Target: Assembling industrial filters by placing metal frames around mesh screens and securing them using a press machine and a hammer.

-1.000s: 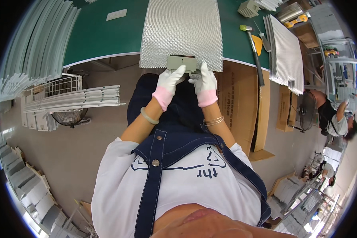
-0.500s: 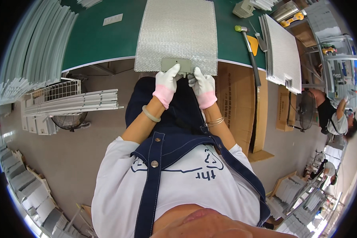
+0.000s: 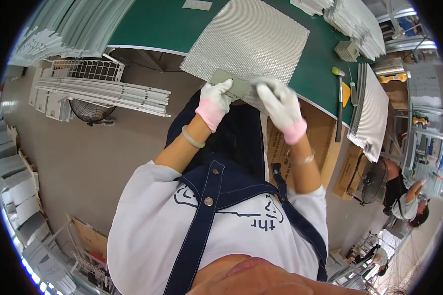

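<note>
A silvery mesh panel [image 3: 253, 42] lies turned at an angle on the green table, with one corner jutting over the near edge. On its near side is a small grey-green rectangular plate [image 3: 230, 83]. My left hand [image 3: 216, 97], in a white glove with a pink cuff, grips the plate's left end, thumb on top. My right hand [image 3: 280, 105], gloved the same way, is just right of the plate, over the panel's near edge. Motion smears its fingertips; something dark shows by them, but I cannot tell whether it is held.
On the green table [image 3: 150, 27], a hammer [image 3: 339, 98], a screwdriver [image 3: 353, 91] and a stack of mesh panels [image 3: 371, 110] lie to the right. Pale strips [image 3: 79, 27] are piled at left. Below stand a cardboard box [image 3: 305, 137] and a floor fan [image 3: 91, 109]. Another person [image 3: 403, 199] is far right.
The view has swung, so the panel now appears tilted. My right hand has come away from the plate's lower edge and moved right, blurred. My left hand still grips the plate.
</note>
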Available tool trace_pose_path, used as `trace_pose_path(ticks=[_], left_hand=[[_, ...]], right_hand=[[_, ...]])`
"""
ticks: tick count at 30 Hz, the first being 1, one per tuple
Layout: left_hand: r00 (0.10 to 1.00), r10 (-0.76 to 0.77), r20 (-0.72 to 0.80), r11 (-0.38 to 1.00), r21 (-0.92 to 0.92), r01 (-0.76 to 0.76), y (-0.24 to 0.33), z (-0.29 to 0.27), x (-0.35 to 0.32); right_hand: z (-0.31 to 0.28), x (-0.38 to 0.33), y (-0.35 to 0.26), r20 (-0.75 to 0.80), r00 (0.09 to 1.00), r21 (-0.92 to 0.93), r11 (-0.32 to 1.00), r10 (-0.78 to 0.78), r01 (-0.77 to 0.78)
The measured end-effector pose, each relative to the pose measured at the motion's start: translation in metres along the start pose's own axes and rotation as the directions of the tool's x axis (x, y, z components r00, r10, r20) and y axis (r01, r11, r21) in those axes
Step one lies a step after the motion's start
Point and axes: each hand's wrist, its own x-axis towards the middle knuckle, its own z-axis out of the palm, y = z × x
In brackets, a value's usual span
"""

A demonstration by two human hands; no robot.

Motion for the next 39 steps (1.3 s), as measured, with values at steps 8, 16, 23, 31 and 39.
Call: trace_pose_path(ticks=[8,16,23,31,39], left_hand=[[0.982,0.076,-0.174,0.997,-0.011,-0.079,-0.012,0.008,0.008],[0.962,0.148,-0.231,0.986,0.112,-0.125,-0.013,0.010,0.005],[0.981,0.089,-0.174,0.995,0.070,-0.078,-0.005,0.014,0.003],[0.962,0.045,-0.270,0.997,0.073,-0.026,-0.015,0.024,0.008],[0.968,-0.251,-0.015,0.968,-0.020,0.250,0.009,0.007,0.001]], right_hand=[[0.022,0.113,0.062,0.441,0.799,-0.776,0.273,-0.410,0.568],[0.025,0.111,0.058,0.466,0.793,-0.765,0.271,-0.393,0.584],[0.026,0.109,0.059,0.458,0.802,-0.775,0.270,-0.384,0.572],[0.020,0.115,0.060,0.499,0.782,-0.771,0.220,-0.372,0.597],[0.013,0.117,0.063,0.484,0.763,-0.746,0.253,-0.429,0.616]])
